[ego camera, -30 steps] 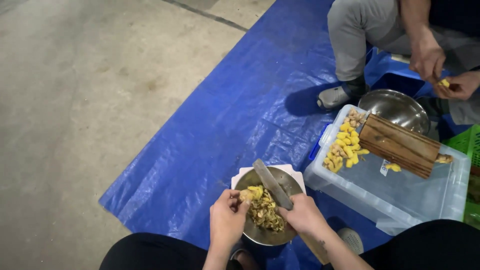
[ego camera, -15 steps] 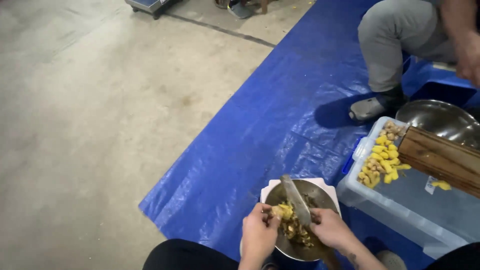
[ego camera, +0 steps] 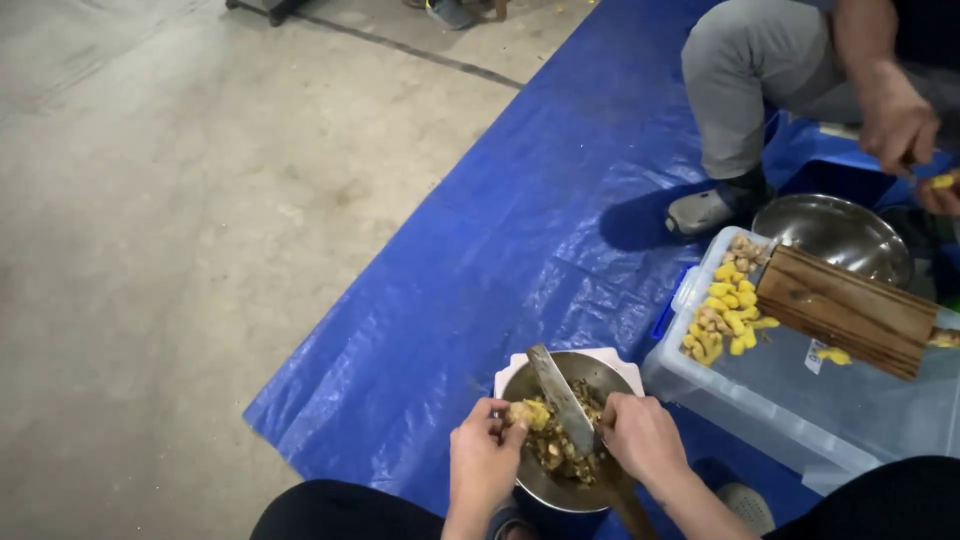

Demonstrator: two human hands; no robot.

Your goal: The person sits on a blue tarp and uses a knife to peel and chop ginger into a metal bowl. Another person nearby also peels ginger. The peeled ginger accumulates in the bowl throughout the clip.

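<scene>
Hands meet over a round steel bowl (ego camera: 545,480) at the near edge of the scene. The left hand (ego camera: 482,465) has its grip pinching a knobbly yellow piece of ginger (ego camera: 528,412), held just above the bowl's left rim. The right hand (ego camera: 640,437) is closed around the wooden handle of a knife (ego camera: 562,400), whose flat grey blade slants up and leftward across the bowl, its edge close beside the yellow piece. Inside the bowl lies a heap of brownish, ragged peelings (ego camera: 560,450). The bowl sits on a white square lid (ego camera: 610,358), and that rests on a crinkled, glossy blue tarp (ego camera: 480,250) spread over rough grey concrete floor (ego camera: 180,220).

To the right stands a clear plastic bin (ego camera: 740,400) with a smooth lid; small yellow peeled chunks (ego camera: 725,320) are piled on its far left corner, next to a slatted dark wooden board (ego camera: 845,310). A second, shallow steel bowl (ego camera: 830,235) gleams just beyond the board. Farther right, another person in grey trousers (ego camera: 750,80) crouches on the tarp, one hand (ego camera: 895,125) low near a small yellow bit.
</scene>
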